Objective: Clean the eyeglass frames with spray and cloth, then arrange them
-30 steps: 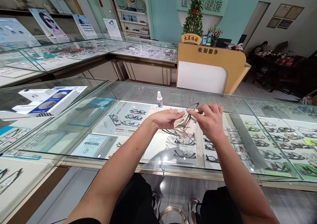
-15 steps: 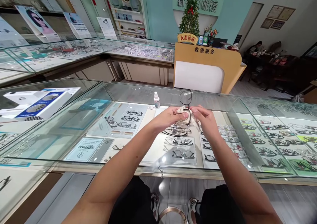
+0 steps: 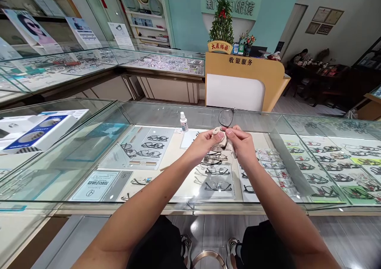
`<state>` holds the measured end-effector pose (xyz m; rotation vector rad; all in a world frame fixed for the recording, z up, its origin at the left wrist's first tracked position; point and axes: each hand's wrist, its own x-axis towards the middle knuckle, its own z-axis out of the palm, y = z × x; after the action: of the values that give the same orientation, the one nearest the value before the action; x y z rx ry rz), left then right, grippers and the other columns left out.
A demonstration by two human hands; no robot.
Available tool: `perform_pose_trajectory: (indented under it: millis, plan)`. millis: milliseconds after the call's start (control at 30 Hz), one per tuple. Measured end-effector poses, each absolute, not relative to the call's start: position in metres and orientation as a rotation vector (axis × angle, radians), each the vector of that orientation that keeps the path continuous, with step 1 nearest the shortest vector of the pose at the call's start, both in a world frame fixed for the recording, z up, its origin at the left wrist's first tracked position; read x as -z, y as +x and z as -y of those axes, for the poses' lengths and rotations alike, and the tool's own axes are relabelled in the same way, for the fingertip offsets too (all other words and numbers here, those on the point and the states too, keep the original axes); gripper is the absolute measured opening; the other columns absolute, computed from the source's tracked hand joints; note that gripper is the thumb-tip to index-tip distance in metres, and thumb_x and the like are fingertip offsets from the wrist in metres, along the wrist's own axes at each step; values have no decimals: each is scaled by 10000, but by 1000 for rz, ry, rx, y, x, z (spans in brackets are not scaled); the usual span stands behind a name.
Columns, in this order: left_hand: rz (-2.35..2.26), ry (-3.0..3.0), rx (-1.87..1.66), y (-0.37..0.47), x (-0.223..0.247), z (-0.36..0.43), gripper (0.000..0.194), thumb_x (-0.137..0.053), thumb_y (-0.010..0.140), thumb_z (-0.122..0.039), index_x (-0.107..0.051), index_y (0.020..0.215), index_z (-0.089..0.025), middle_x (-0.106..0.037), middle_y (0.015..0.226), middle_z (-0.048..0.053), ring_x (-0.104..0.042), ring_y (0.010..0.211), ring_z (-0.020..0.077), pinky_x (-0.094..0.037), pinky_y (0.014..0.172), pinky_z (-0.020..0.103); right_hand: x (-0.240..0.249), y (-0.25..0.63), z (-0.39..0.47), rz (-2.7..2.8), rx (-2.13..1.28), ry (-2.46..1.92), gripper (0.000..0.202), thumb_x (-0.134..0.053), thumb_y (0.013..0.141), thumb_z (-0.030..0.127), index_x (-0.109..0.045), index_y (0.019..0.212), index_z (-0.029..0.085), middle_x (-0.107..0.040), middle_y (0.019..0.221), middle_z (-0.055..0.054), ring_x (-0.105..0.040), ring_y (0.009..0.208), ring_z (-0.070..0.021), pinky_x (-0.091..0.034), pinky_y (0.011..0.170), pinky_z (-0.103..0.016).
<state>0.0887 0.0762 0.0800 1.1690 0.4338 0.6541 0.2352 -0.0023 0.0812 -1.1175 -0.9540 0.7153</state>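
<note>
Over the glass counter, my left hand [image 3: 208, 140] pinches a cream cloth [image 3: 219, 139] against one part of a pair of glasses. My right hand [image 3: 240, 140] touches it from the other side, its fingers closed on the frame. One lens of the dark-rimmed glasses [image 3: 226, 118] sticks up above my fingers; the rest is hidden by the cloth and hands. A small white bottle [image 3: 184, 123] stands upright on the glass, left of my hands.
Below the glass top [image 3: 166, 200] lie rows of spectacles [image 3: 218, 186]. White and blue boxes [image 3: 44, 132] lie on the left. A wooden cashier desk [image 3: 212, 64] with a plant [image 3: 222, 25] stands beyond the counter.
The glasses have turned in my hands, so the raised lens faces me more fully. Both hands stay close together around the cloth. The whole view has shifted slightly.
</note>
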Motion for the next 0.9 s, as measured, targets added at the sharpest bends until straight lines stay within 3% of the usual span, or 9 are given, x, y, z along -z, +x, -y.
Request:
perform_pose_trajectory:
  millis: [233, 400, 533, 633, 767, 900]
  plan:
    - [-347, 1072, -604, 93, -73, -77, 531, -891, 782, -632, -719, 859, -136, -625, 751, -1, -535, 695, 104, -417, 695, 250, -75, 235, 1, 1010, -673, -1101, 313, -831, 865, 560, -887, 1069, 329, -494, 861, -13, -464, 836, -188, -409, 747, -345]
    - [-358, 1023, -609, 95, -70, -76, 569, -934, 749, -591, -735, 1072, -167, -694, 838, 10, -634, 767, 139, -461, 735, 268, -76, 232, 0, 1014, -688, -1104, 301, -828, 855, 590, -896, 980, 324, -529, 839, -16, -483, 856, -198, -442, 831, -367]
    - [-346, 1009, -632, 94, -72, -75, 550, -966, 727, -534, -722, 1051, -163, -701, 853, 2, -629, 744, 121, -462, 720, 260, -78, 231, 0, 1014, -689, -1077, 294, -815, 864, 573, -898, 963, 309, -528, 834, -16, -503, 890, -200, -455, 875, -364]
    - [-316, 1040, -648, 94, -74, -73, 536, -973, 729, -491, -716, 1070, -167, -691, 830, -11, -630, 749, 121, -475, 742, 262, -76, 233, -1, 1001, -669, -1111, 335, -794, 870, 577, -896, 1009, 289, -498, 832, -10, -495, 855, -189, -464, 824, -350]
    - [-323, 1100, -721, 94, -75, -73, 545, -959, 737, -499, -711, 1096, -172, -717, 870, 3, -654, 813, 146, -498, 801, 284, -72, 236, -2, 932, -613, -1164, 330, -783, 869, 566, -887, 1029, 296, -580, 911, -17, -499, 786, -171, -453, 750, -344]
    - [-388, 1157, -815, 95, -74, -76, 526, -927, 754, -546, -708, 1028, -153, -723, 866, 12, -627, 771, 137, -485, 773, 279, -70, 236, -3, 946, -582, -1113, 244, -777, 893, 511, -883, 990, 314, -650, 913, -15, -548, 869, -186, -456, 846, -351]
